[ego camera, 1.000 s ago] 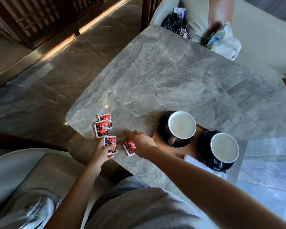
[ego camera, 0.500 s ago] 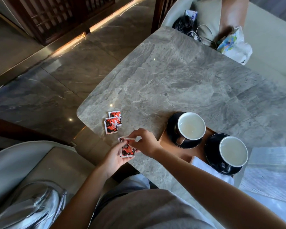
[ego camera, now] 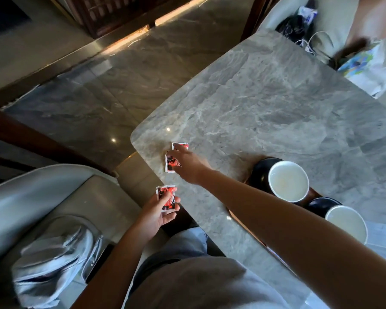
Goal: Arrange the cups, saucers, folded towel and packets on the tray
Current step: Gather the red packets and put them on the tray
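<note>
Your grey marble table (ego camera: 265, 103) fills most of the view. At its near right, the brown wooden tray (ego camera: 314, 194) peeks out from behind your right forearm. On it sit two black saucers, one far (ego camera: 260, 172) and one near (ego camera: 319, 205). Each carries a black cup with a white inside, far (ego camera: 288, 181) and near (ego camera: 345, 224), so that part looks done. The folded towel is hidden by your arm, and I cannot tell where it lies.

Your right hand (ego camera: 187, 163) reaches across to the table's near left corner, fingers stretched over two loose red-and-white packets (ego camera: 180, 145) (ego camera: 171, 163) on the marble. Whether it grips one is too blurred to tell. Your left hand (ego camera: 158, 215), just off the table edge, pinches a small stack of the same packets (ego camera: 167, 197). No packet shows on the tray, so gathering and placing them looks like what is left.
</note>
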Motion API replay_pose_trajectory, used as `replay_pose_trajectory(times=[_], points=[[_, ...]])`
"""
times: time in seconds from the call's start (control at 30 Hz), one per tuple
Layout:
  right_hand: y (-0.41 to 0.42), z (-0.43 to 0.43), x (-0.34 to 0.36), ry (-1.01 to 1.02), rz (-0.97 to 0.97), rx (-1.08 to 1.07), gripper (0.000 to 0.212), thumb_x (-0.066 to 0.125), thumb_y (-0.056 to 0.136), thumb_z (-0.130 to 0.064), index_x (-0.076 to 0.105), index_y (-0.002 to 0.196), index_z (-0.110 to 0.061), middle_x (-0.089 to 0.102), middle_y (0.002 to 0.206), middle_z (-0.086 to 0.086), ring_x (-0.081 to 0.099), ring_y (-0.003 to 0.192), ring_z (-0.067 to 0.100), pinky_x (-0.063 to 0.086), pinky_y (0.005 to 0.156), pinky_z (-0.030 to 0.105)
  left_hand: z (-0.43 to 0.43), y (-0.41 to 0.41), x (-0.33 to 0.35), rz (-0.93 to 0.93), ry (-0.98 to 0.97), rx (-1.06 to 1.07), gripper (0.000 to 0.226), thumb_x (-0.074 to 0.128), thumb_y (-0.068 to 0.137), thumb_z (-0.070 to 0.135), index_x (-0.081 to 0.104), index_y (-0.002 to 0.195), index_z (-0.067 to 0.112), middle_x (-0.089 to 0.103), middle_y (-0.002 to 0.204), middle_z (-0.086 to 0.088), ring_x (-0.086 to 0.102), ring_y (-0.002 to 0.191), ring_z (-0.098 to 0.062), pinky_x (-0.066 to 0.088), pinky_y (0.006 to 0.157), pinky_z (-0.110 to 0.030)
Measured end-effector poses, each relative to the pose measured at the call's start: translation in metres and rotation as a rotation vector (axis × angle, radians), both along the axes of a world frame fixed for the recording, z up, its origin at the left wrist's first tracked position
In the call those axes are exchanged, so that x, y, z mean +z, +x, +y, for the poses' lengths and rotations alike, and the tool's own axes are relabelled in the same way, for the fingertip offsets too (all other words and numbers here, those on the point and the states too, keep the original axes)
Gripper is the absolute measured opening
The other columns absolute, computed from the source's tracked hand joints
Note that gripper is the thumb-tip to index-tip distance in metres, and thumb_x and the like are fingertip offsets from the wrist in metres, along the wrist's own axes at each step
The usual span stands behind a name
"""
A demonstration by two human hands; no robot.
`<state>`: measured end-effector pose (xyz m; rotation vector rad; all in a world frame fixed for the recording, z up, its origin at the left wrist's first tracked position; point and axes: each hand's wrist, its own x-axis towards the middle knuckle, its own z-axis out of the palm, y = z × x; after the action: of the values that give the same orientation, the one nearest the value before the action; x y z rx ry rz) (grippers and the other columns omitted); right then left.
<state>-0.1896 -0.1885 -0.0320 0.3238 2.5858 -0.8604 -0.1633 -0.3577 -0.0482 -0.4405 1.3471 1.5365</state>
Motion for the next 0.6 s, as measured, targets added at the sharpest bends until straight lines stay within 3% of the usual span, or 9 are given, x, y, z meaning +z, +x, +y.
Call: replay_pose_trajectory(times=[0.13,0.27,0.33,0.43,0.5,0.6], points=[[0.02,-0.004,-0.019,0.174,0.102,0.016,0.025,0.056,0.09,-0.015,0.059,0.112,-0.025,0.045,0.133,-0.003,0.046,0.118,0.024,0.051,0.082,0.041,0.005,-0.009,-0.001,-0.027,-0.037,0.075,0.012,0.043,0.097,0.02,0.055,0.097,0.016,0.064,0.071,-0.001,0.06,0.055,-0.009,0.049,0.049,-0.019],[0.049,0.0,-0.031,0.227,0.15,0.035,0.015,0.058,0.088,-0.017,0.065,0.101,-0.022,0.049,0.119,0.0,0.042,0.11,0.024,0.044,0.087,0.04,0.008,-0.018,-0.005,-0.067,-0.028,0.125,0.013,0.044,0.095,0.015,0.057,0.091,0.016,0.072,0.061,0.002,0.069,0.055,-0.011,0.054,0.061,-0.027],[0.054,0.007,-0.029,0.154,0.122,-0.082,0.013,0.057,0.088,-0.021,0.068,0.093,-0.024,0.055,0.111,-0.001,0.041,0.107,0.023,0.04,0.09,0.037,0.012,-0.024,-0.008,-0.089,-0.043,0.148,0.016,0.043,0.095,0.014,0.058,0.089,0.015,0.072,0.06,0.001,0.069,0.054,-0.012,0.051,0.067,-0.031],[0.054,0.021,-0.016,-0.087,0.101,-0.256,0.02,0.057,0.085,-0.008,0.073,0.083,-0.02,0.065,0.099,0.002,0.051,0.1,0.021,0.043,0.088,0.035,0.022,-0.034,-0.008,-0.109,-0.07,0.15,0.019,0.044,0.094,0.021,0.059,0.086,0.016,0.072,0.057,0.001,0.069,0.054,-0.013,0.047,0.07,-0.032],[0.053,0.026,-0.003,-0.269,0.119,-0.252,0.019,0.057,0.08,0.002,0.071,0.079,-0.011,0.068,0.088,0.006,0.06,0.086,0.02,0.047,0.082,0.035,0.027,-0.038,-0.007,-0.103,-0.066,0.108,0.018,0.048,0.093,0.023,0.062,0.084,0.018,0.072,0.07,-0.002,0.068,0.069,-0.018,0.049,0.072,-0.033],[0.048,0.017,0.013,-0.36,0.103,-0.134,0.014,0.059,0.078,0.002,0.062,0.08,-0.012,0.06,0.076,-0.008,0.059,0.076,0.015,0.048,0.073,0.03,0.032,-0.035,-0.002,-0.08,0.012,-0.074,0.021,0.047,0.09,0.002,0.064,0.083,0.011,0.068,0.087,-0.012,0.067,0.078,-0.022,0.057,0.068,-0.032]])
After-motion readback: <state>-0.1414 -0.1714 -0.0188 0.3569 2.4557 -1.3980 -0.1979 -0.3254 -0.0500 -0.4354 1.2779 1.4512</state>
